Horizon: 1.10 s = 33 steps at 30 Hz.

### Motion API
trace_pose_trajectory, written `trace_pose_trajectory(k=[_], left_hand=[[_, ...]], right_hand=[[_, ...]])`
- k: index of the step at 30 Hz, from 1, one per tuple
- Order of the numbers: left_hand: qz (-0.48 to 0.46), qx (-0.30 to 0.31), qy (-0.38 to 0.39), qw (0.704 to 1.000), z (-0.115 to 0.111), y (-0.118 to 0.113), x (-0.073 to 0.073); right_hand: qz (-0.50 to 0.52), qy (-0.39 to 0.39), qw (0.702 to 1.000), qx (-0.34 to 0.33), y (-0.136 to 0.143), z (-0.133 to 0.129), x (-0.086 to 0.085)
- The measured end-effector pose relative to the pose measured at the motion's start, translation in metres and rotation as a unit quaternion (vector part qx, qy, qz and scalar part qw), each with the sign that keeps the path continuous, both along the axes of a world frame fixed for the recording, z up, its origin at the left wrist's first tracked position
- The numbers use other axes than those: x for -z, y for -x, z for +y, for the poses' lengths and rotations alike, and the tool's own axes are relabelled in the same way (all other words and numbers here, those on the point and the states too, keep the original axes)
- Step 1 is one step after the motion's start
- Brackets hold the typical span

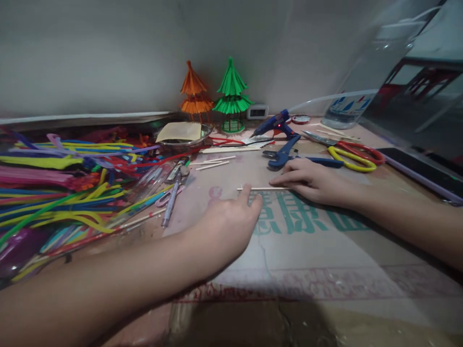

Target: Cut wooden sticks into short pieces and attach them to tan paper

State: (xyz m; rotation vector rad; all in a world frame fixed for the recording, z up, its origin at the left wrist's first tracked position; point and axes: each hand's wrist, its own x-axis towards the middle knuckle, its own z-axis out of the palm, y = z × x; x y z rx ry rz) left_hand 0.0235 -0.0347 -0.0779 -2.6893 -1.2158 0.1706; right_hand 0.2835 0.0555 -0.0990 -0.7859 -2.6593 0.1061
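A thin pale wooden stick [263, 189] lies crosswise on the printed mat [231, 250] between my two hands. My left hand [233, 219] rests with its index fingertip on the stick's left end, and its thumb stands apart from that finger. At the other end, my right hand [313, 180] has its fingertips closed on the stick, covering that end. Just behind my right hand sit blue-handled cutters [284, 154]. More short sticks [213, 163] lie beyond my left hand.
Bundles of coloured pipe cleaners [65, 193] spread across the left. At the back stand an orange tiered model [195, 91] and a green one [232, 96]. A blue glue gun [273, 124], scissors [347, 152], a phone [423, 171] and a clear plastic container [369, 77] occupy the right.
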Motion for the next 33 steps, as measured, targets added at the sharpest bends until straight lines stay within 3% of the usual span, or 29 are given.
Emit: trace_pose_trajectory(k=[5, 11, 19, 25, 33], left_hand=[[0.011, -0.005, 0.000, 1.000, 0.008, -0.008, -0.001], [0.025, 0.038, -0.033, 0.998, -0.002, -0.009, 0.005], [0.042, -0.025, -0.007, 0.999, -0.009, -0.017, 0.001], [0.062, -0.007, 0.033, 0.997, -0.012, -0.011, -0.003], [0.068, -0.004, 0.042, 0.997, -0.014, -0.012, -0.006]], right_hand=[[0.001, 0.021, 0.999, 0.033, 0.002, 0.001, -0.005], [0.020, 0.013, 0.999, 0.031, 0.005, -0.014, -0.002], [0.024, 0.025, 0.998, 0.043, 0.004, -0.011, 0.000], [0.027, 0.059, 0.998, 0.003, 0.007, -0.019, -0.005], [0.029, 0.006, 0.999, 0.029, 0.010, -0.014, 0.001]])
